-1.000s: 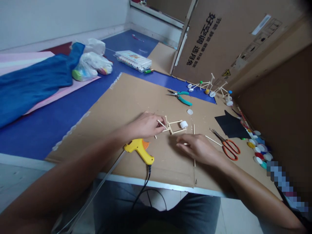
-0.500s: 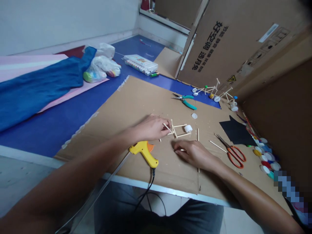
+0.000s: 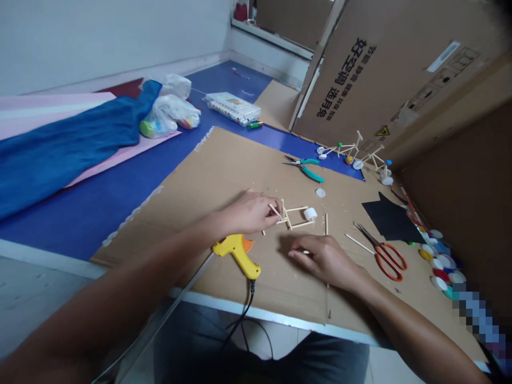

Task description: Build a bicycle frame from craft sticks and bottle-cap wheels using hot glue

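Altogether, two hands. The left hand (image 3: pixel 248 213), centre of the frame, has its fingers (image 3: pixel 264 209) pinched together on one end of a wooden stick frame (image 3: pixel 294 217), which lies flat on a cardboard sheet (image 3: pixel 200 181), one white bottle cap (image 3: pixel 310 214) at its far end. The right hand (image 3: pixel 326 261), just below the frame, has its fingertips (image 3: pixel 295 255) curled together on a short stick (image 3: pixel 306 252), only the pale tip showing. On the sheet: one yellow glue gun (image 3: pixel 238 255), lower centre; one loose stick (image 3: pixel 326 224) just right of the frame; one loose white cap (image 3: pixel 320 192); one pair of teal-handled pliers (image 3: pixel 310 172); one pair of orange scissors (image 3: pixel 386 260); one black paper cutout (image 3: pixel 390 223). Upper right, two stick models (image 3: pixel 344 150). Right edge, a heap of coloured bottle caps (image 3: pixel 438 261), too many to count. Upper left, one plastic box (image 3: pixel 232 108) of coloured items, two plastic bags (image 3: pixel 170 114) holding more, one blue cloth (image 3: pixel 60 144)
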{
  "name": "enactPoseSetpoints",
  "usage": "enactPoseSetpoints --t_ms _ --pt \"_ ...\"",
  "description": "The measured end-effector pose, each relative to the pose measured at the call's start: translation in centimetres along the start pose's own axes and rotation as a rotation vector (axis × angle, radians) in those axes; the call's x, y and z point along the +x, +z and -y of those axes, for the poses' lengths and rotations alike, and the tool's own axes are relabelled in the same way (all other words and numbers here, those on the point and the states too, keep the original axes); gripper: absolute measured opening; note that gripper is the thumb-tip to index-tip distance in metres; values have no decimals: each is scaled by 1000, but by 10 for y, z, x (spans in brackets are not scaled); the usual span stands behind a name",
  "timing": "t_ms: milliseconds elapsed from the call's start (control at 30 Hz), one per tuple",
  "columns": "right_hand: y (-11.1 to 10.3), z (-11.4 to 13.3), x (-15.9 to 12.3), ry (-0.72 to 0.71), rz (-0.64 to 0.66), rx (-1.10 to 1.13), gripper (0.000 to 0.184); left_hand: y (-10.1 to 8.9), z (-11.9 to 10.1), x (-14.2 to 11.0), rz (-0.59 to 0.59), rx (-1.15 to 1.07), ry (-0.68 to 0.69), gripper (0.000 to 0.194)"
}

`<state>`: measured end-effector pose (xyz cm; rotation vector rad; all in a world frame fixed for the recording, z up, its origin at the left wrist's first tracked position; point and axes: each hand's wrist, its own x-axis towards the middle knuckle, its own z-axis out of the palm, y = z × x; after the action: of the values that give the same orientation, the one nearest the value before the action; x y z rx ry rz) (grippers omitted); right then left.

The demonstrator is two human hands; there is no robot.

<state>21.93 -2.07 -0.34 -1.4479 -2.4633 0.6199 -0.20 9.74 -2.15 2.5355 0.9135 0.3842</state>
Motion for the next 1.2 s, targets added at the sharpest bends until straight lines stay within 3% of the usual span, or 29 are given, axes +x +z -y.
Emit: enactPoseSetpoints --t_ms 200,367,533,733,1200 --pt "-25 -23 6 128 -123 -223 15 3 3 -1 -16 6 20 25" --pt "-36 -37 32 119 -101 -354 20 1 1 1 0 5 -3 25" --pt "-37 -37 62 139 -3 -485 23 1 1 2 0 23 -4 25" --pt "-33 -32 75 177 76 -587 24 0 0 1 14 19 -13 25" --pt "-26 -42 75 110 12 -503 26 -8 -2 0 54 -105 -55 23"
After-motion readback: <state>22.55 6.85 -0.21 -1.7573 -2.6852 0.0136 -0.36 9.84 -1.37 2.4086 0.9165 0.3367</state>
